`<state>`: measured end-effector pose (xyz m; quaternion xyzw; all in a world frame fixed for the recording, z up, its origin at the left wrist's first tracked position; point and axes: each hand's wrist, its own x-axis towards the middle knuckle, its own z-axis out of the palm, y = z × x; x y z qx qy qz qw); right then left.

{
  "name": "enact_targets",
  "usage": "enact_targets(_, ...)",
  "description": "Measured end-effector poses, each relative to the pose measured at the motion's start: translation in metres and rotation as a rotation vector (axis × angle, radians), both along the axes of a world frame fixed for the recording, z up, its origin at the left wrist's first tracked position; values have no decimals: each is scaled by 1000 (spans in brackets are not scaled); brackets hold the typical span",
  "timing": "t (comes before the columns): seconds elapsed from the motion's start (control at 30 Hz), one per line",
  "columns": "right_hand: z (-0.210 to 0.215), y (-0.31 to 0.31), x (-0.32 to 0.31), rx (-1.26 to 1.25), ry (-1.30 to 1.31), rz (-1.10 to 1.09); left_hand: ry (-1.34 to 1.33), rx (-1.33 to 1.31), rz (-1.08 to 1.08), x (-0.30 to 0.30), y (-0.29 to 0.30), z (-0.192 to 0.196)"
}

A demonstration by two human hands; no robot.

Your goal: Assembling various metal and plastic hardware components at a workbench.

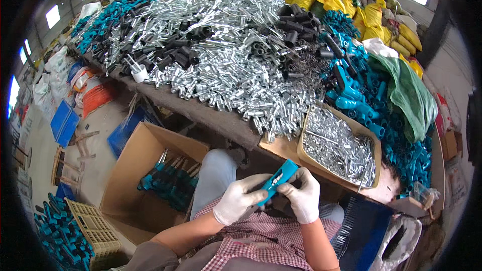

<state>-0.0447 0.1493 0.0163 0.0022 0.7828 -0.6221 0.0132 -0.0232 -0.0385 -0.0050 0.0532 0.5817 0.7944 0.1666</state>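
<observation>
Teal plastic part (280, 175) is gripped between fingers (286, 189) of left hand (234, 202) and right hand (306, 198), front-left of tray (377, 163); small metal pieces (336, 143) are heaped in tray; open carton (129, 170) is set farther left.

Elongated teal piece (282, 174), slanting up rightward, held in both hands (236, 202)

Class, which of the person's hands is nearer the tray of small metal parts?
Right. The right hand is below and left of the tray in the picture; the left hand is farther left, across the teal part both hold.
</observation>
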Motion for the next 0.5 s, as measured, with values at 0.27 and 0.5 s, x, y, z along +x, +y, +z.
enact_targets(0.27, 25, -35, -35, -53, -58, 257, -137, 299, 44, -2, -14, -1)
enact_targets(0.5, 67, -142, -171, 807, 414, 844, -58, 613, 380, -7, -83, -9)
